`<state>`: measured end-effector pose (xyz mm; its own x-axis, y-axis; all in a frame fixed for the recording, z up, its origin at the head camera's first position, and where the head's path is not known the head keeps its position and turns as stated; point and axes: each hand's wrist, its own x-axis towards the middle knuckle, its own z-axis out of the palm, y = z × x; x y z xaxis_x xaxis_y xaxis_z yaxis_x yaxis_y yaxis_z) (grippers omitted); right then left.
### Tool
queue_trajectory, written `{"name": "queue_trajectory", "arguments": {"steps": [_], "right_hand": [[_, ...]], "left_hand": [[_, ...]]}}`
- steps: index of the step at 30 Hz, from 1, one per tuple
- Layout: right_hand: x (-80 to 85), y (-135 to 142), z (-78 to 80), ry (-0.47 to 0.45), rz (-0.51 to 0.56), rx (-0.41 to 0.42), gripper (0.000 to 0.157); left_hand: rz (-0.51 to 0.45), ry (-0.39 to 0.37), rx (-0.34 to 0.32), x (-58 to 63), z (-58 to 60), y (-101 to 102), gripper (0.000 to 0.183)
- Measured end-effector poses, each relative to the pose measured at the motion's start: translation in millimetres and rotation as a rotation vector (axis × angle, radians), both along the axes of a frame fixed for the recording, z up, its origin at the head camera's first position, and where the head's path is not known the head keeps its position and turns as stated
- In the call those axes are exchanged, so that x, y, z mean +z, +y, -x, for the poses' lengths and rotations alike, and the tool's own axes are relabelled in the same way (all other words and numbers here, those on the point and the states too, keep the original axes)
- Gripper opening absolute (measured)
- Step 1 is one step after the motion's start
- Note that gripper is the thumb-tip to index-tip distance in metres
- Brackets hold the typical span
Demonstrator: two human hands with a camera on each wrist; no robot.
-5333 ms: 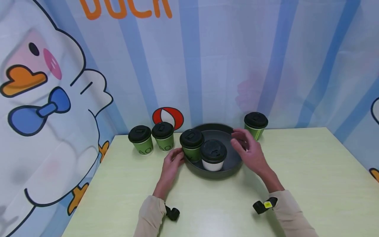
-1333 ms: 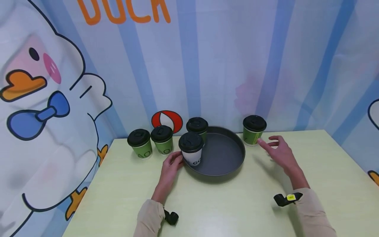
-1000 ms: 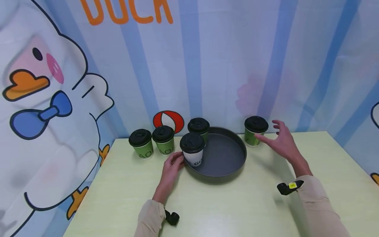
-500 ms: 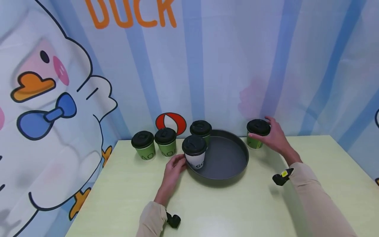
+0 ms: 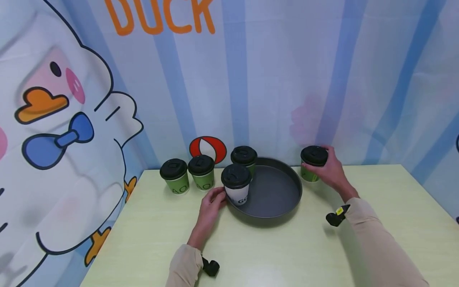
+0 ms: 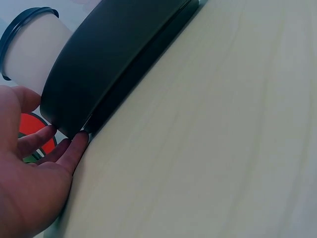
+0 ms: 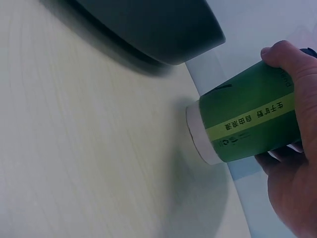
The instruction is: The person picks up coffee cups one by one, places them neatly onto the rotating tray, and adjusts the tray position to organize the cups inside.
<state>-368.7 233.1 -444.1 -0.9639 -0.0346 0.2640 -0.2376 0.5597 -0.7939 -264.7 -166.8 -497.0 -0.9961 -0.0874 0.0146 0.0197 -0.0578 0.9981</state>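
Observation:
My right hand (image 5: 331,171) grips a green paper cup (image 5: 309,174) with a black lid at the back right, thumb in front and fingers behind. In the right wrist view the base of that cup (image 7: 247,116) is close over the table. My left hand (image 5: 209,207) holds the left edge of a round dark grey pan (image 5: 274,195); the left wrist view shows its fingertips (image 6: 79,144) at the pan's wall and underside. Inside the pan's left part stand a white lidded cup (image 5: 238,194) and, behind it, a green lidded cup (image 5: 244,156), partly hidden.
Two more green lidded cups, one outer (image 5: 178,185) and one inner (image 5: 203,179), stand side by side left of the pan. A printed curtain (image 5: 269,79) hangs along the back edge of the pale table (image 5: 272,255).
The pan has turned clockwise, carrying its two cups round to the left and back. My right hand has left the pan's rim and closed round the green cup at right. The left hand stays.

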Motion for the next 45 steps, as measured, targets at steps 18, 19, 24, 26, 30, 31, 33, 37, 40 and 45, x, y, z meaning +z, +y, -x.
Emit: {"name": "queue_trajectory", "arguments": {"steps": [18, 19, 24, 26, 30, 31, 33, 37, 40, 45], "right_hand": [[-8.4, -5, -10.7, 0.065, 0.052, -0.043, 0.094], [-8.8, -5, -11.9, 0.068, 0.054, -0.044, 0.093], [-9.5, -6, -20.4, 0.061, 0.061, -0.046, 0.092], [-8.9, -6, -24.7, 0.059, 0.052, -0.049, 0.092], [-5.0, -4, -34.7, 0.069, 0.054, -0.045, 0.091], [-3.4, -3, -37.6, 0.074, 0.056, -0.044, 0.090], [0.8, -3, -43.1, 0.089, 0.067, -0.036, 0.087], [13.5, -3, -52.6, 0.143, 0.069, -0.024, 0.084], [25.2, -6, -58.1, 0.189, 0.073, -0.006, 0.084], [44.1, -20, -70.6, 0.228, 0.096, 0.054, 0.086]], "left_hand": [[0.017, -0.006, 0.005, 2.3, -1.7, 1, 0.040], [0.018, -0.008, 0.006, 2.3, -1.6, 0, 0.040], [0.016, -0.010, 0.010, 1.8, -1.2, 0, 0.039], [0.016, -0.012, 0.012, 1.3, -1.3, 0, 0.039], [0.014, -0.015, 0.011, 1.3, -0.4, 0, 0.040], [0.012, -0.015, 0.010, 1.3, -0.3, 1, 0.040], [0.010, -0.015, 0.011, 1.5, 0.4, 1, 0.041], [0.010, -0.017, 0.014, 2.6, 0.9, 2, 0.041], [0.010, -0.021, 0.011, 6.7, -1.4, 2, 0.040], [0.016, -0.020, 0.001, 7.4, -3.5, 1, 0.041]]}}
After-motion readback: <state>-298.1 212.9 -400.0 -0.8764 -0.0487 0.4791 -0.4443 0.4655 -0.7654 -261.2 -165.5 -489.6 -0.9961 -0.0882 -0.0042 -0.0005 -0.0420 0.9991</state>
